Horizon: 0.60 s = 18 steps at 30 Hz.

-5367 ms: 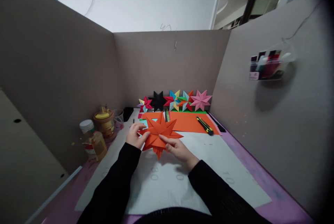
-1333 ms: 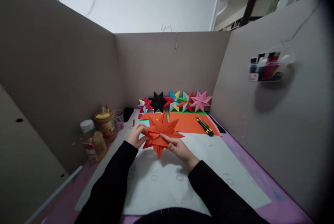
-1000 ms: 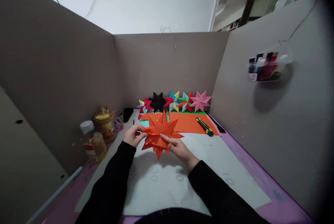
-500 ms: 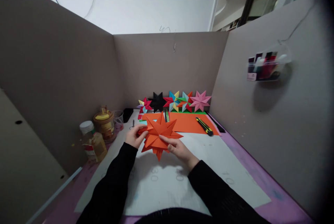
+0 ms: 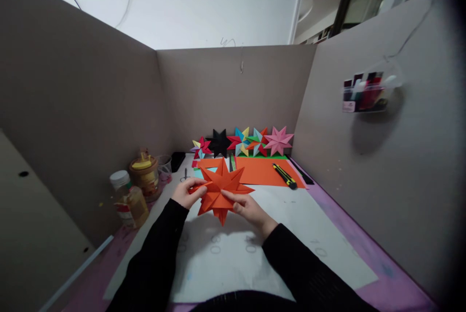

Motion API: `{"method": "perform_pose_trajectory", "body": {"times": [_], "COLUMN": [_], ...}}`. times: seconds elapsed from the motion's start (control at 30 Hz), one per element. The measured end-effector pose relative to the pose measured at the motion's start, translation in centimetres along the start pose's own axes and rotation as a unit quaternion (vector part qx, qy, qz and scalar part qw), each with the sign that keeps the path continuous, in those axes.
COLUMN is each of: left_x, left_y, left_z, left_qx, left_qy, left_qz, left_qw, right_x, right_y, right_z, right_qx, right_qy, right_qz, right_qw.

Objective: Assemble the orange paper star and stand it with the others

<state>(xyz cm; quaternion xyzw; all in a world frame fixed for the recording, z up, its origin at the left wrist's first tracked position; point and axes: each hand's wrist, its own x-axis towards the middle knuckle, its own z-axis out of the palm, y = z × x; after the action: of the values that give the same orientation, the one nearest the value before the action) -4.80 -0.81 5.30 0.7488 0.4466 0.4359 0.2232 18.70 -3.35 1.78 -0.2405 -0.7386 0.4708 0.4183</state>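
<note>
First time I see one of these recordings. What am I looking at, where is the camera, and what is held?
No machine here: a person works with bare hands, and every picture comes from one camera worn on their head, looking forward and down. The left hand and right hand both pinch a folded orange star over a white mat. Behind lie an orange sheet, a cutter and a row of finished stars against the cardboard wall. On the left stand a bottle and a jar.

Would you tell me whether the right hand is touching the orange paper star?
Touching. The head view shows the right hand pinching the orange paper star at its lower edge.
</note>
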Motion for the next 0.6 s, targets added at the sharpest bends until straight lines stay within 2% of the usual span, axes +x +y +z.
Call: {"method": "perform_pose_trajectory", "body": {"times": [0.13, 0.23, 0.37, 0.5, 0.6], "left_x": [0.0, 0.0, -0.1, -0.2, -0.1], "left_y": [1.1, 1.6, 1.2, 0.5, 0.2], "left_z": [-0.6, -0.8, -0.6, -0.3, -0.2], "left_qx": [0.058, 0.082, 0.118, 0.155, 0.173], "left_qy": [-0.004, -0.032, -0.049, 0.019, 0.029], "left_qz": [0.061, 0.089, 0.065, 0.013, 0.017], "left_qw": [0.996, 0.992, 0.990, 0.988, 0.984], "right_x": [0.0, -0.1, -0.1, -0.1, 0.0], "right_y": [-0.1, -0.3, -0.6, -0.7, -0.6], "right_z": [0.0, 0.0, 0.0, 0.1, 0.1], "right_qx": [0.005, -0.002, -0.005, -0.002, 0.003], "right_qy": [-0.008, -0.004, 0.002, 0.003, 0.000], "right_qz": [-0.007, -0.009, 0.000, 0.005, 0.001], "right_qw": [1.000, 1.000, 1.000, 1.000, 1.000]}}
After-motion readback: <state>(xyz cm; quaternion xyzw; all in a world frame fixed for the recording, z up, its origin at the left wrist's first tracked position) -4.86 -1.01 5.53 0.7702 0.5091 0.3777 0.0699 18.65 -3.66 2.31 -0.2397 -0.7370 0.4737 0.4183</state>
